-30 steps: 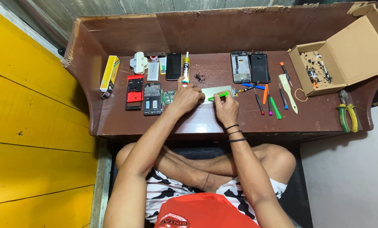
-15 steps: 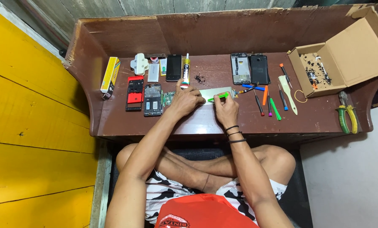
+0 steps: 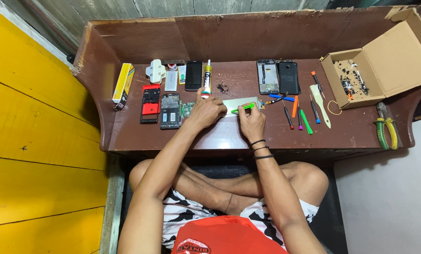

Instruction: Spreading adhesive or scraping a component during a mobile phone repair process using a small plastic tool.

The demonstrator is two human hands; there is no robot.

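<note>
The right hand [image 3: 251, 123] gripped a slim green plastic tool [image 3: 242, 108] lying crosswise, tip toward the left hand [image 3: 206, 112], which pressed down on the pale flat rectangular panel [image 3: 241, 103].

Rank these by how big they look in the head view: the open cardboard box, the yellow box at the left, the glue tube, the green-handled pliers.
1. Open cardboard box, clearly the largest.
2. Yellow box.
3. Green-handled pliers, close to the yellow box in length but slimmer.
4. Glue tube, the smallest.

Phones [image 3: 278, 76] behind screwdrivers [image 3: 301, 114]; box [image 3: 349, 77] right; pliers [image 3: 386, 129] farther right.
</note>
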